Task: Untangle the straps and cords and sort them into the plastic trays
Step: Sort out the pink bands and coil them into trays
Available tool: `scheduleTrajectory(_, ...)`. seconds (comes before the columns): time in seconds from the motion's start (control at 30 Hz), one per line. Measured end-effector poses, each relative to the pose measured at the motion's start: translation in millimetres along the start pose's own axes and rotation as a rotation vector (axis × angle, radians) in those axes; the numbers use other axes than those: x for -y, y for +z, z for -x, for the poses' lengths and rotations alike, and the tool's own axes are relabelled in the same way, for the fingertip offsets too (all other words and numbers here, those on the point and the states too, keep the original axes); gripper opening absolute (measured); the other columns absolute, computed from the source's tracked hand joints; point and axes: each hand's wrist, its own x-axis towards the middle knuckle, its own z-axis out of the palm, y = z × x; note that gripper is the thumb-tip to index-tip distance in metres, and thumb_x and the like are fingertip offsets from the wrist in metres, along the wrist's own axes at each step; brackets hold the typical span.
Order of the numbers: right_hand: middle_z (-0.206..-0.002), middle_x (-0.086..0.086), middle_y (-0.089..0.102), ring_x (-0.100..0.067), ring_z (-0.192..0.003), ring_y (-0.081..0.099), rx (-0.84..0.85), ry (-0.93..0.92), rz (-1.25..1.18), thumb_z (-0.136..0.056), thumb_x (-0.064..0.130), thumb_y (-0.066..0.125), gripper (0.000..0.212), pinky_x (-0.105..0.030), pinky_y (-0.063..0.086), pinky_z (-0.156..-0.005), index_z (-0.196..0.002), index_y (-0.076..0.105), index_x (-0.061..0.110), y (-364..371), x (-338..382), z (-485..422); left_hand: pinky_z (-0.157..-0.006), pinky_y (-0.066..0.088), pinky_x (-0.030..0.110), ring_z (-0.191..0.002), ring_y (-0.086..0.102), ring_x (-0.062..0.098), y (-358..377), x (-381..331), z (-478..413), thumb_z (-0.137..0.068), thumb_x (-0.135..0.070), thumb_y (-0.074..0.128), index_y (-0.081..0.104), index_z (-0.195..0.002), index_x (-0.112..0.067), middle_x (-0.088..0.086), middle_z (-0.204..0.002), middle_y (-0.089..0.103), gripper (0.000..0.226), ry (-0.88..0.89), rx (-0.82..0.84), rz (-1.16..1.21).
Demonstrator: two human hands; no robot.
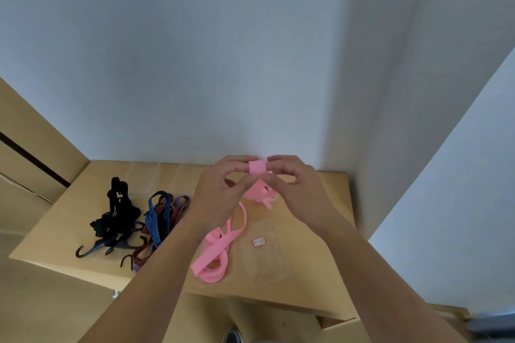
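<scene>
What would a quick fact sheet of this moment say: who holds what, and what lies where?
Hands: left hand and right hand both pinch a rolled end of the pink strap, raised above the table
Rest of strap: trails down into a loose heap on the table
Left side: black straps with hooks, beside blue and red striped cords
Trays: clear tray by the heap, seemingly holding nothing; back trays near the wall

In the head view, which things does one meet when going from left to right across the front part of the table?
black straps with hooks → blue, red and purple cords → pink strap, its heap on the table → clear tray with a red label
</scene>
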Motion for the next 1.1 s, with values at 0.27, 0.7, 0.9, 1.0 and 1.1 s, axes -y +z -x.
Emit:
scheduleTrajectory(0.27,-0.109,-0.003,0.076,-0.017,-0.101,0.072,0.051,-0.139,-0.077,-0.094,0.004,0.066,0.019,-0.031,0.058,-0.084,-0.108,0.078,0.011,-19.3,47.0,-11.0,-0.062,0.055,0.029,-0.066,0.069,0.01,-7.7,-51.5,-12.3,-0.092,-0.014,0.075,0.08,-0.104,-0.023,-0.013,-0.094,0.079,0.016,0.031,-0.098,0.049)
scheduleTrajectory(0.7,-0.09,-0.007,0.077,-0.031,-0.08,0.068,0.008,-0.205,-0.033,-0.09,0.005,0.072,0.01,-0.052,0.055,-0.079,-0.096,0.078,0.01,-32.0,78.9,-7.3,-0.074,0.059,0.06,-0.081,0.074,0.034,-6.6,-77.5,-9.7,-0.08,-0.007,0.084,0.08,-0.091,-0.018,0.006,-0.085,0.079,0.016,0.043,-0.188,0.22)
scheduleTrajectory(0.9,-0.092,-0.006,0.074,-0.045,-0.091,0.064,0.033,-0.209,-0.076,-0.087,0.002,0.075,0.022,-0.051,0.055,-0.081,-0.104,0.068,0.015,-39.4,84.2,-1.8,-0.074,0.06,0.048,-0.076,0.074,0.029,-7.6,-88.6,-7.8,-0.077,-0.009,0.087,0.069,-0.093,-0.02,0.001,-0.083,0.078,0.026,0.074,-0.192,0.225)
scheduleTrajectory(1.0,-0.1,-0.012,0.073,-0.034,-0.094,0.066,0.121,-0.246,0.042,-0.091,0.003,0.071,0.032,-0.035,0.056,-0.082,-0.118,0.068,0.019,-46.2,89.3,-0.8,-0.078,0.059,0.043,-0.082,0.074,0.025,-6.2,-95.2,-7.5,-0.081,-0.005,0.084,0.069,-0.105,-0.019,-0.001,-0.087,0.079,0.032,0.085,-0.13,0.201)
scheduleTrajectory(1.1,-0.09,0.006,0.073,-0.025,-0.09,0.067,0.154,-0.298,0.146,-0.094,0.003,0.067,0.023,-0.035,0.053,-0.079,-0.109,0.074,0.019,-51.7,96.0,-0.5,-0.078,0.058,0.031,-0.085,0.074,0.017,-3.1,-99.2,-8.3,-0.082,-0.003,0.082,0.072,-0.104,-0.023,0.0,-0.089,0.078,0.032,0.086,-0.103,0.202)
